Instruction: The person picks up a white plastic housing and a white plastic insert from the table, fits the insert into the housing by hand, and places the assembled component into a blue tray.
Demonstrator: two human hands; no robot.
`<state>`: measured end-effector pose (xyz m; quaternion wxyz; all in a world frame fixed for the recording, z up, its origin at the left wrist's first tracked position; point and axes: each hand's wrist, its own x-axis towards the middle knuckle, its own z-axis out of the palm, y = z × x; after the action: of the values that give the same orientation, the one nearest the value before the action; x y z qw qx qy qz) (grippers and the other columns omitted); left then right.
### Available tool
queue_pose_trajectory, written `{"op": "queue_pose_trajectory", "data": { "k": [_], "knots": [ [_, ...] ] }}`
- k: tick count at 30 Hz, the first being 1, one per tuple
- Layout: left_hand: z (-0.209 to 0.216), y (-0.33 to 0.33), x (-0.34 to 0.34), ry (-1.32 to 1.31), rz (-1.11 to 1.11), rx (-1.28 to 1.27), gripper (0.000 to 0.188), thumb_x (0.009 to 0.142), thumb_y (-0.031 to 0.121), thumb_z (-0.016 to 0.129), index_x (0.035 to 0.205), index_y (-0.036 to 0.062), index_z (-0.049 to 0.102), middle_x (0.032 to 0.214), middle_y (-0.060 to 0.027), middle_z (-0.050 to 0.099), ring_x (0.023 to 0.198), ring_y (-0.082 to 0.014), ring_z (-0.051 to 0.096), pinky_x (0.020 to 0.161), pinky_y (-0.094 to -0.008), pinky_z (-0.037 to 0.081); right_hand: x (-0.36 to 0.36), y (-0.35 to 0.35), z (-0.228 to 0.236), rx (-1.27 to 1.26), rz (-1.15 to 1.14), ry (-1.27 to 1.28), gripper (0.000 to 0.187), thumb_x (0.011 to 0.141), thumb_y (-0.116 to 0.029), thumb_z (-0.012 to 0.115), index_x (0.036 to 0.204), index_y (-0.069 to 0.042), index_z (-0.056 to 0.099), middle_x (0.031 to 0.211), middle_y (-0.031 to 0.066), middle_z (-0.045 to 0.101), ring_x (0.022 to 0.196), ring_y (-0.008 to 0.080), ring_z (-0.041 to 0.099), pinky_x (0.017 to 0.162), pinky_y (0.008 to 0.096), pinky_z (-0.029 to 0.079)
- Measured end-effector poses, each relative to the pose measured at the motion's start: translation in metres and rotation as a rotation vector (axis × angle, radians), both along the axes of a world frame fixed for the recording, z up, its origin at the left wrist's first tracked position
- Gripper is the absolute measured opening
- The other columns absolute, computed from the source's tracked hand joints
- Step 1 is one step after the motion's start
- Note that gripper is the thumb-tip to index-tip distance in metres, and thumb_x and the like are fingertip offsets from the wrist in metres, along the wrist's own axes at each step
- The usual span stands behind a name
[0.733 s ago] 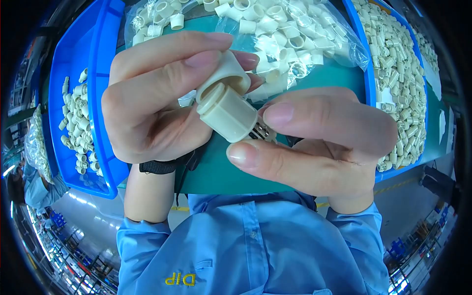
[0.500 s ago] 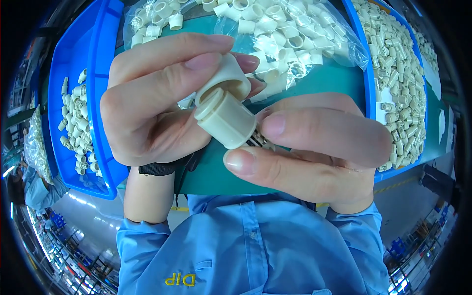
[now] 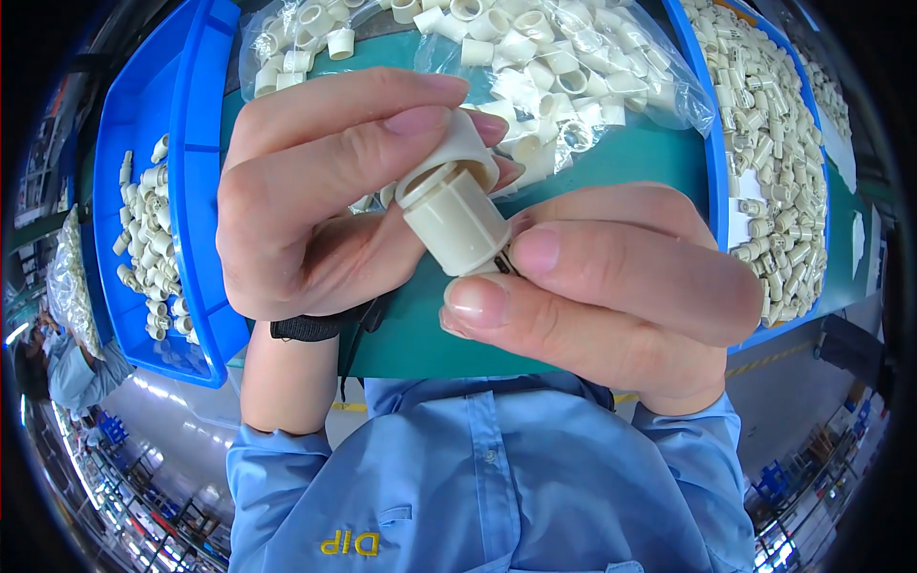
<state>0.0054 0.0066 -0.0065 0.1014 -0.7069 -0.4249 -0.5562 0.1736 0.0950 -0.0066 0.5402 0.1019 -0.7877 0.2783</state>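
Observation:
Between thumb and fingers, my left hand is closed on a white plastic sleeve, a short hollow ring whose opening faces down and right. A cream cylindrical plastic part is pinched by its lower end in my right hand. Dark metal bits show at that end, next to my right fingertips. The upper rim of the cylinder sits at the mouth of the sleeve, tilted, and seems to reach slightly inside it. My fingertips partly hide both pieces.
Behind my hands, a clear plastic bag spills many loose white sleeves on the green table. On the left stands a blue bin with small cream parts. A fuller blue bin stands right. Another person is at far left.
Both hands have shifted slightly to the right. The cream cylinder has come closer to the sleeve, its rim now at the sleeve's opening.

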Motion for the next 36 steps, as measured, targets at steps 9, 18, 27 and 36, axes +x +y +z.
{"op": "queue_pose_trajectory", "data": {
  "k": [9,18,27,36],
  "knots": [
    [-0.007,-0.004,0.001,-0.056,0.047,-0.055,0.049,0.073,-0.006,0.081,0.112,-0.0060,0.052,0.111,-0.0289,0.061,0.083,-0.0350,0.073,0.070,-0.0369,0.064,0.017,0.001,0.027,0.013,0.000,-0.373,0.042,0.058,0.003,0.088,0.097,-0.005,0.073,0.106,0.0066,0.050,0.075,0.0183,0.062,0.064,0.0249,0.056],
    [-0.007,-0.007,0.004,-0.078,0.119,-0.146,0.048,0.078,0.003,0.082,0.113,-0.0083,0.050,0.110,-0.0282,0.061,0.080,-0.0302,0.072,0.071,-0.0361,0.064,0.004,0.022,0.010,-0.063,0.110,-0.144,0.043,0.071,-0.016,0.087,0.106,0.000,0.069,0.081,0.0116,0.064,0.059,0.0164,0.062,0.049,0.0237,0.050],
    [-0.012,-0.004,-0.001,0.000,0.054,-0.159,0.046,0.080,0.010,0.082,0.110,-0.0091,0.053,0.109,-0.0273,0.062,0.081,-0.0278,0.072,0.073,-0.0350,0.063,0.003,0.025,-0.001,0.011,0.045,-0.033,0.056,0.069,-0.019,0.089,0.110,0.009,0.063,0.077,0.0160,0.066,0.055,0.0158,0.060,0.045,0.0233,0.045],
    [-0.004,-0.005,0.007,-0.054,0.070,-0.280,0.043,0.082,0.012,0.080,0.110,-0.0079,0.055,0.113,-0.0265,0.063,0.094,-0.0294,0.070,0.081,-0.0357,0.059,-0.002,0.026,-0.009,-0.010,0.063,0.039,0.050,0.071,-0.003,0.087,0.112,0.011,0.061,0.074,0.0149,0.065,0.055,0.0141,0.059,0.051,0.0227,0.047]
  ]
}}
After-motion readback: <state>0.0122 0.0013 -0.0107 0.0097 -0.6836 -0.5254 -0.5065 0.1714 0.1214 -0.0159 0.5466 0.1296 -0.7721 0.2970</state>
